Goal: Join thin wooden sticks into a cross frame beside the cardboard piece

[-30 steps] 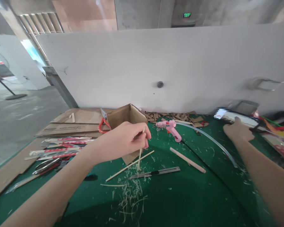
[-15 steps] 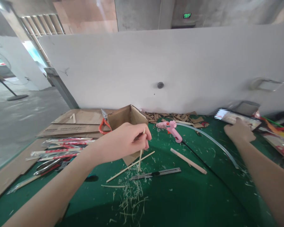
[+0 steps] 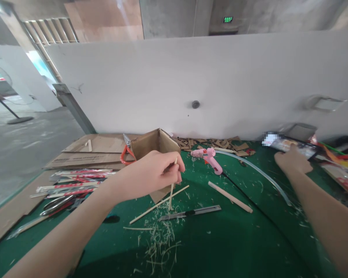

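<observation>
Pinched in my left hand [image 3: 159,170] is a thin bamboo stick [image 3: 171,195], held nearly upright with its lower end close to the table. Another thin stick [image 3: 149,211] lies slantwise just below that hand, among pale curly shavings [image 3: 161,239]. A grey utility knife [image 3: 203,211] rests beside the shavings. Over at the right, a finger of my right hand [image 3: 294,160] touches the lit screen of a phone [image 3: 303,147]; this hand grips nothing that I can see. Behind my left hand stands an open cardboard box [image 3: 145,144], partly covered by it.
A pink glue gun [image 3: 210,156] with a black cord lies mid-table near a wooden rod [image 3: 230,197]. Orange-handled pliers [image 3: 127,154] lean by the box. Wrapped sticks [image 3: 72,185] lie left, cardboard scraps [image 3: 220,144] along the white wall [image 3: 162,85].
</observation>
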{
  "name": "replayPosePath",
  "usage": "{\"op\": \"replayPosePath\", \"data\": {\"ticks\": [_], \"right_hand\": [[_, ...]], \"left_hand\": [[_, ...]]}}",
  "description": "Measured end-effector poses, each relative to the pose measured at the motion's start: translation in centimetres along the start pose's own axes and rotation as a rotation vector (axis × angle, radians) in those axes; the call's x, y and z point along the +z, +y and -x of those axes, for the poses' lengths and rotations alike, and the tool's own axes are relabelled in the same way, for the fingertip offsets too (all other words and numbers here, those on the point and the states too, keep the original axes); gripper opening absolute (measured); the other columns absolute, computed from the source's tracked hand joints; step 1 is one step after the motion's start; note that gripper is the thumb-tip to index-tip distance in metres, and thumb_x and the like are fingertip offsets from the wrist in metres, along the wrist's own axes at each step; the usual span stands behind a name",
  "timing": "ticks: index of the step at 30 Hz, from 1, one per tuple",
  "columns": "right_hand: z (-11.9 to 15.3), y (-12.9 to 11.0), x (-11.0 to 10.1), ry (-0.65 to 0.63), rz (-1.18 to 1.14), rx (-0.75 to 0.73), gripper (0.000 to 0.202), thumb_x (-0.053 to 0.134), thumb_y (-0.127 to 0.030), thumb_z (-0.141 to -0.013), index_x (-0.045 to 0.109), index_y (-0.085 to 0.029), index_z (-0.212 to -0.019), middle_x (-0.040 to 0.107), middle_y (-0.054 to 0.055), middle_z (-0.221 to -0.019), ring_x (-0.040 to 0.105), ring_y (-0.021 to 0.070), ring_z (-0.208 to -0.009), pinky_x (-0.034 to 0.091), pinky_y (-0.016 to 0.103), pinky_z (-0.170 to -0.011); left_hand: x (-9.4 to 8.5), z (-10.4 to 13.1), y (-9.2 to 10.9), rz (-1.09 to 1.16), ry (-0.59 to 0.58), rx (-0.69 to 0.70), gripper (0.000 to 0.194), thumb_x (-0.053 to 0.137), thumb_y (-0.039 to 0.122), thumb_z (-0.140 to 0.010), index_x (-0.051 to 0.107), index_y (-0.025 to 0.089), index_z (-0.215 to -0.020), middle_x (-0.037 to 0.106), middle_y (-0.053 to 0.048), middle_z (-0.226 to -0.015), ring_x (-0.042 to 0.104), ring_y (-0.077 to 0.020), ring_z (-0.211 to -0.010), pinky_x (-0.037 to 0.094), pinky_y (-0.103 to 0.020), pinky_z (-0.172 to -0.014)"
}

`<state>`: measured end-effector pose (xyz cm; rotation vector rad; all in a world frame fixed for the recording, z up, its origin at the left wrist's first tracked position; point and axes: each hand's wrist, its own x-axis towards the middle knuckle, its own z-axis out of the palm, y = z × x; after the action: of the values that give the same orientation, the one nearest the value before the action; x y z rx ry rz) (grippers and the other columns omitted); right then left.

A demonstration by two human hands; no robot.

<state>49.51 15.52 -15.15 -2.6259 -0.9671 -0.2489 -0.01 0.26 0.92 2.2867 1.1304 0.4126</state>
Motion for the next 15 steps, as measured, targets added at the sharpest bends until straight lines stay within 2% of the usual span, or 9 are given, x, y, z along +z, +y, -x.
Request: {"op": "replayPosePath", "data": {"ticks": [10, 12, 15], "right_hand": [[0.43, -0.39, -0.23, 0.050, -0.002, -0.018, 0.057, 0.036, -0.046, -0.076, 0.036, -0.020, -0.126, 0.057, 0.020, -0.103, 0.057, 0.0362, -0.094, 0.045, 0.049, -0.070], [0.53, -0.49, -0.14, 0.067, 0.027, -0.095, 0.052, 0.033, -0.046, -0.079, 0.042, -0.018, -0.122, 0.056, 0.020, -0.105, 0.055, 0.0353, -0.097, 0.045, 0.048, -0.071], [0.64, -0.57, 0.04, 0.015, 0.122, -0.216, 0.048, 0.030, -0.045, -0.080, 0.056, -0.016, -0.107, 0.055, 0.019, -0.106, 0.051, 0.0352, -0.103, 0.044, 0.048, -0.074]], "left_hand": [[0.07, -0.02, -0.04, 0.005, 0.007, -0.006, 0.021, 0.033, 0.017, -0.087, 0.054, 0.020, -0.085, 0.067, 0.001, -0.081, 0.054, -0.0079, -0.059, 0.033, -0.021, -0.046], [0.09, -0.01, -0.08, 0.008, 0.010, -0.009, 0.021, 0.033, 0.017, -0.087, 0.054, 0.020, -0.085, 0.067, 0.001, -0.081, 0.054, -0.0077, -0.058, 0.033, -0.021, -0.046], [0.12, -0.05, -0.12, 0.010, 0.005, -0.008, 0.020, 0.034, 0.017, -0.087, 0.053, 0.020, -0.086, 0.066, 0.002, -0.081, 0.053, -0.0075, -0.058, 0.033, -0.020, -0.045]]}}
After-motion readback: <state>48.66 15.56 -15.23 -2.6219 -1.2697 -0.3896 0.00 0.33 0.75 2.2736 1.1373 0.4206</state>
